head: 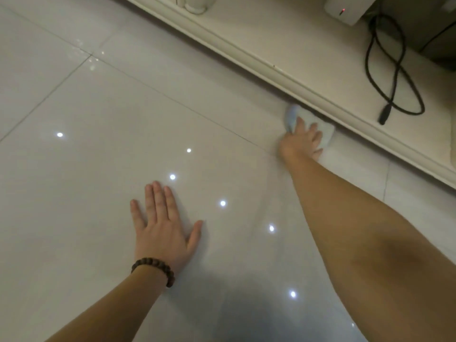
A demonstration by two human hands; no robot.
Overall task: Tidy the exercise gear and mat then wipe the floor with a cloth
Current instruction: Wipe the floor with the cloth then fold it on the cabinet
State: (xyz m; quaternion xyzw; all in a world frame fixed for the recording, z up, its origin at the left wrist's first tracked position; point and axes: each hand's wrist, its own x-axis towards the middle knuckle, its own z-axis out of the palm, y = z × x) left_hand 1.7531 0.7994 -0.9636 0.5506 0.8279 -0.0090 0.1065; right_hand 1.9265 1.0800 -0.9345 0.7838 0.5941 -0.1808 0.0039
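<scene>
A pale blue-white cloth (294,114) lies on the glossy white tiled floor (103,114), right against the base of a cream cabinet. My right hand (302,139) reaches far forward and presses on the cloth with spread fingers, covering its middle. My left hand (164,225) rests flat on the floor nearer to me, fingers straight, palm down, holding nothing. A brown bead bracelet sits on its wrist. No exercise gear or mat is in view.
A low cream cabinet (278,67) runs diagonally from top centre to the right edge. On its top lie a looped black cable (392,72) and a white box (345,8) with a red light. Wet spots (92,61) glisten at a tile joint at upper left.
</scene>
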